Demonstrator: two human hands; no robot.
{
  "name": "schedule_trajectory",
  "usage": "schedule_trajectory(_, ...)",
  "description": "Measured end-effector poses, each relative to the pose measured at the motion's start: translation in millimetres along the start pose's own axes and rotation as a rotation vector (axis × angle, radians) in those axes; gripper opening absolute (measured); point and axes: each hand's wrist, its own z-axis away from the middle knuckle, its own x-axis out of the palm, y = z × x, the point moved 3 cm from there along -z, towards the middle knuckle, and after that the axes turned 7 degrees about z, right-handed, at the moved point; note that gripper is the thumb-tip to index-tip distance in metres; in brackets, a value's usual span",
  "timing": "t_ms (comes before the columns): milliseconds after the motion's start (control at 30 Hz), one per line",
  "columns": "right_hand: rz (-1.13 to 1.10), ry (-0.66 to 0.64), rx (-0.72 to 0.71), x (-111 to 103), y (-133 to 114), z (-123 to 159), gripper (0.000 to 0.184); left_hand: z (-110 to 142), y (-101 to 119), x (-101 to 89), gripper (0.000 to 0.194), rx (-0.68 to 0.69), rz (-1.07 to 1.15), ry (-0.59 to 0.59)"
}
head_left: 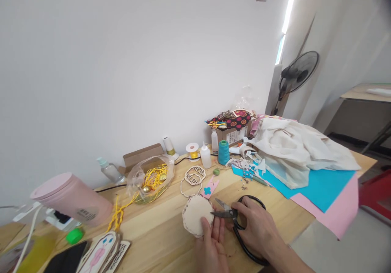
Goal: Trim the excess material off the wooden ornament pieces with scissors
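Observation:
My left hand (211,240) holds a round cream fabric piece (198,215) with a ragged, scalloped rim, thumb on top and fingers beneath. In my right hand (256,224) is a pair of black-handled scissors (226,213), its blades parted and their tips beside the right rim of the piece. Just beyond lie a pink paper scrap (213,184) with a blue flower shape (207,190) on it, a thin wooden outline ring (185,187) and a wooden lattice frame (195,175).
A pink tumbler (71,197) and a bag of yellow cord (152,179) are on the left. Behind stand a glue bottle (205,157) and a teal thread cone (224,154). On the right, cream cloth (293,146) covers blue sheets (324,187); a fan (301,73) stands beyond.

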Motion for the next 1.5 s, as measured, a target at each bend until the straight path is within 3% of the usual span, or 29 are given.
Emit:
schedule_trajectory(100,-0.003,0.05,0.106,-3,12,-6,0.026,1,1,-11.9,0.017,-0.051,-0.002,0.043)
schedule_trajectory(200,-0.068,0.034,-0.007,-3,12,-7,0.025,1,2,-14.3,0.017,-0.065,0.002,0.03)
schedule_trajectory(433,-0.117,-0.002,-0.166,-2,6,-2,0.019,-5,-11,9.6,0.018,-0.003,-0.001,-0.05)
schedule_trajectory(633,-0.087,0.006,-0.174,-4,15,-5,0.017,-8,-19,9.9,0.019,0.016,-0.022,-0.094)
schedule_trajectory(933,-0.057,0.009,-0.134,-1,19,-8,0.019,-1,-12,9.7,0.019,0.029,-0.073,0.02)
schedule_trajectory(1500,-0.032,-0.018,-0.121,-3,16,-5,0.02,-4,-14,6.7,0.016,0.02,-0.093,0.019)
